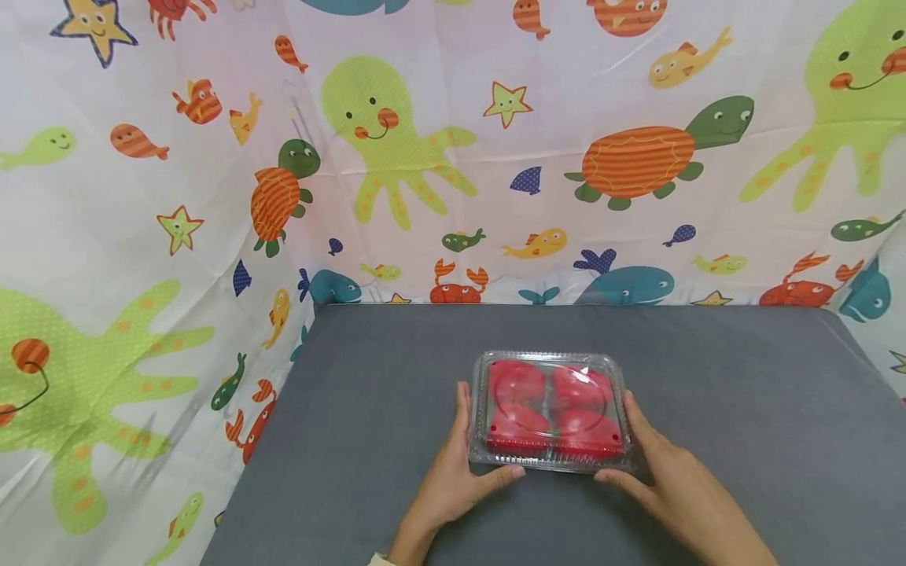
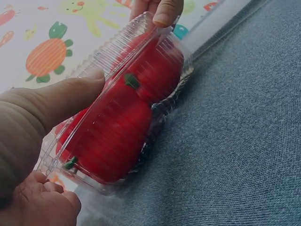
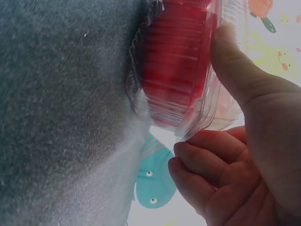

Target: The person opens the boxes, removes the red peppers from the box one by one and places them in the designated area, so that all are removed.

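Note:
A clear plastic clamshell box (image 1: 548, 413) with a ribbed rim is closed over several red, tomato-like pieces (image 1: 519, 383). Small green bits show on the red pieces (image 2: 113, 136) in the left wrist view. My left hand (image 1: 453, 479) grips the box's left side, its thumb along the near edge. On the opposite side my right hand (image 1: 665, 464) holds the box the same way, with its thumb (image 3: 235, 66) against the rim. Whether the box rests on the grey cloth or is slightly raised, I cannot tell. Some fingertips are hidden behind its sides.
A grey cloth-covered table (image 1: 375, 377) spreads around the box. Behind it and at the left hangs a white curtain (image 1: 439, 212) printed with sea animals, meeting the table's back edge.

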Motion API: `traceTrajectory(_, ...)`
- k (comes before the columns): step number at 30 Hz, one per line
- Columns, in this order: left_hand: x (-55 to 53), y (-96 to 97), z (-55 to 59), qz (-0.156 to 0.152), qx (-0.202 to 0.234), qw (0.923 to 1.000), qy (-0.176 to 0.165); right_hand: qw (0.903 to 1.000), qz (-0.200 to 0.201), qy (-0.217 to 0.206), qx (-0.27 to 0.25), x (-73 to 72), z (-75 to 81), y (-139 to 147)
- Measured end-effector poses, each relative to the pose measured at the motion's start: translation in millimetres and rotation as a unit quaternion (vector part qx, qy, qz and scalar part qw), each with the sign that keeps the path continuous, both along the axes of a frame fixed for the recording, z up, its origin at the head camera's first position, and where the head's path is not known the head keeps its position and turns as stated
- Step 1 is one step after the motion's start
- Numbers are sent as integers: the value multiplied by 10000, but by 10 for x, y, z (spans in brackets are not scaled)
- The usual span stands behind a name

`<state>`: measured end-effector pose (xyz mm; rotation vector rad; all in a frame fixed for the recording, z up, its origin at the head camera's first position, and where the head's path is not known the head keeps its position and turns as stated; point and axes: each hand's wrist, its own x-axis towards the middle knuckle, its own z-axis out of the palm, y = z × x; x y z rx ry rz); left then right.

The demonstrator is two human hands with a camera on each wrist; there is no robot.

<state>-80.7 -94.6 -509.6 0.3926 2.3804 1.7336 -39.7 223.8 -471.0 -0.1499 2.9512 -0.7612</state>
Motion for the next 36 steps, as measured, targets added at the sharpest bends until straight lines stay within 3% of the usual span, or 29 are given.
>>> traceTrajectory(11,-29,6,-30,-41,119,9999,20,9998,45,-46,173,-6,2,15)
traceTrajectory(26,-32,10,-61,-189,243,9995,-88,9979,300,309,491,23,-33,42)
traceTrajectory(31,-53,7,-46,-144,279,9995,-74,9951,407,637,629,25,-28,32)
traceTrajectory(36,-65,-3,-24,-153,214,9996,-58,9943,437,644,729,5,-11,22)
